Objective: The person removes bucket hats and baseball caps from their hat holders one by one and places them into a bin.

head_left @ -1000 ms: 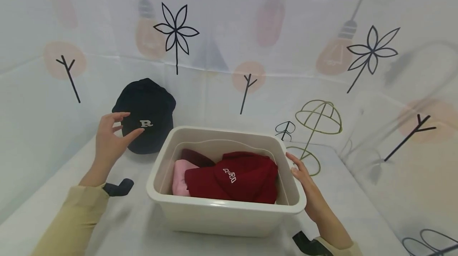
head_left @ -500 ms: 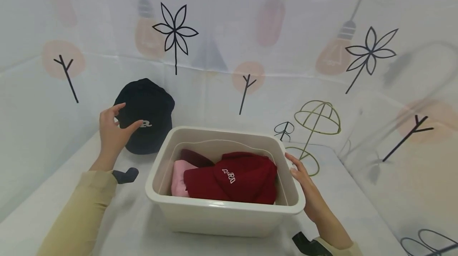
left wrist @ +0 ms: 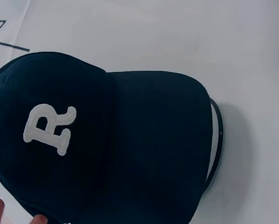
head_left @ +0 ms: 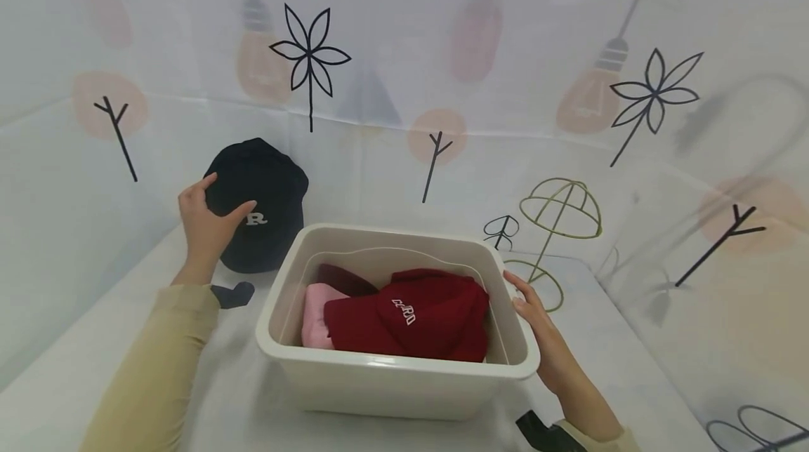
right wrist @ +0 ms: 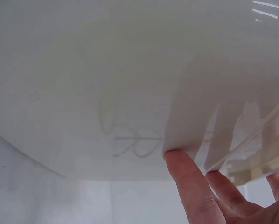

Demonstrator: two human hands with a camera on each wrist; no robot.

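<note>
A dark navy baseball cap (head_left: 272,178) with a white letter R stands at the back left, brim downward. My left hand (head_left: 205,224) is at its left side, thumb and fingers spread around the crown. In the left wrist view, fingertips (left wrist: 38,219) sit right at the edge of the cap (left wrist: 153,140). A white plastic bin (head_left: 398,389) stands in the middle, with a dark red cap (head_left: 442,322) lettered in white inside. My right hand (head_left: 540,326) touches the bin's right side; its fingers (right wrist: 191,182) rest straight against the outer wall.
A pink cloth item (head_left: 316,318) and a dark maroon piece (head_left: 347,278) lie under the red cap. Behind the bin at right stands a dome-topped green wire stand (head_left: 552,233). A thin dark ring (left wrist: 219,133) shows past the navy cap's brim. Patterned fabric hangs behind.
My left hand has moved forward and slightly right, up to the navy cap's crown. The right hand and the bin stay where they were.
</note>
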